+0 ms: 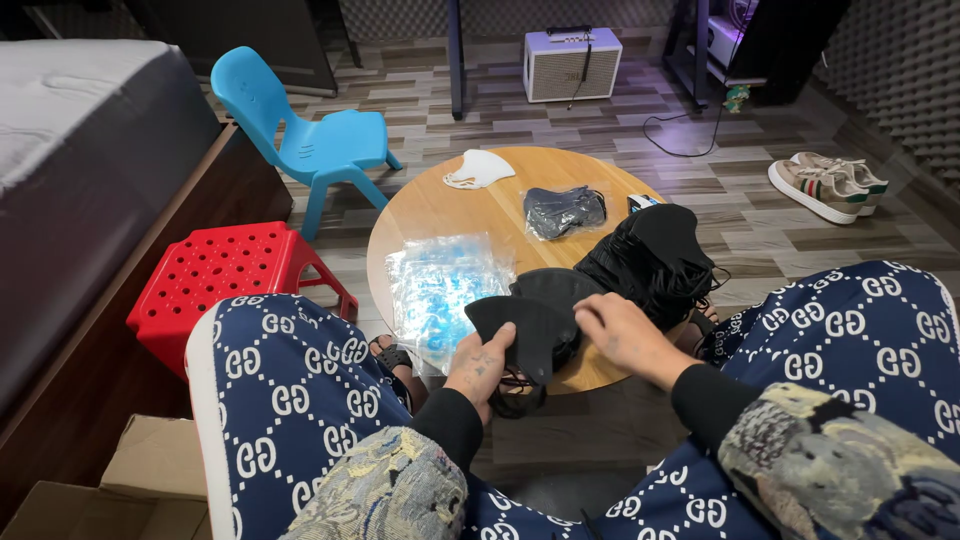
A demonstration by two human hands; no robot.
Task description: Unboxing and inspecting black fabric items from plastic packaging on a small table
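Note:
My left hand point(481, 362) grips a black face mask point(522, 325) at the near edge of a small round wooden table point(440, 210). My right hand point(612, 330) rests on the same mask from the right, fingers curled on its upper edge. Just behind lies a heap of black masks point(652, 255) with loose ear loops. A clear plastic bag of blue masks point(437, 285) sits left of my hands. Farther back are a dark bagged pack point(564, 211) and a single white mask point(478, 168).
A red plastic stool point(225, 275) and a blue plastic chair point(310, 135) stand left of the table, beside a bed point(80, 140). A cardboard box point(130, 485) is at lower left. A white speaker point(571, 64) and a pair of shoes point(825, 183) sit on the floor.

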